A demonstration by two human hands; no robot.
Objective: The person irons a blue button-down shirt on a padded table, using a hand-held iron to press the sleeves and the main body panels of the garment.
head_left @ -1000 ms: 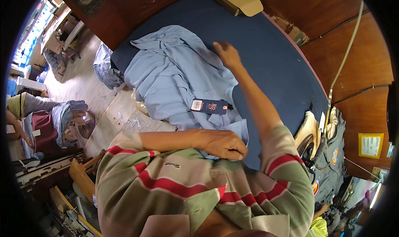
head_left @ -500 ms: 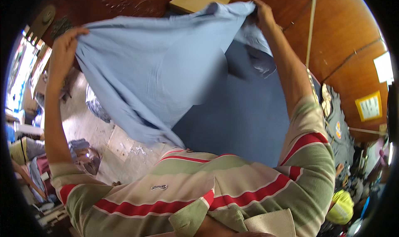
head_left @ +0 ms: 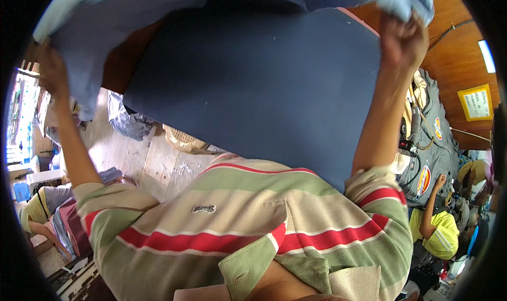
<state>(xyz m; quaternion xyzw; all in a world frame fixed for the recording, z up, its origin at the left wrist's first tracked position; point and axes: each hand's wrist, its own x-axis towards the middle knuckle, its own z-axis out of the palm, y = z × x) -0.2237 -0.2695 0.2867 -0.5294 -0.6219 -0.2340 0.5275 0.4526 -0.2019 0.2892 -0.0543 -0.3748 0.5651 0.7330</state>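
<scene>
A light blue garment (head_left: 116,16) is stretched in the air across the top of the head view, above the far part of a dark blue padded table (head_left: 264,84). My left hand (head_left: 54,74) is closed on its left end, at the far left. My right hand (head_left: 404,42) is raised at the upper right, its fingers closed on a bunched part of the cloth. Both edges of the garment are smeared by motion, and its upper part runs out of view. Between my arms the table top shows bare, with a few pale specks.
Grey clothes with oval patches (head_left: 428,148) hang to the right, below a yellow-framed sign (head_left: 475,103). A person in a yellow top (head_left: 441,232) is at the lower right. Left of the table are a plastic-wrapped bundle (head_left: 129,122) and a beige perforated seat (head_left: 182,139).
Both my hands have moved apart, and the garment has swung up and away from me. More of the table top now shows. The cardboard box at the back is out of sight.
</scene>
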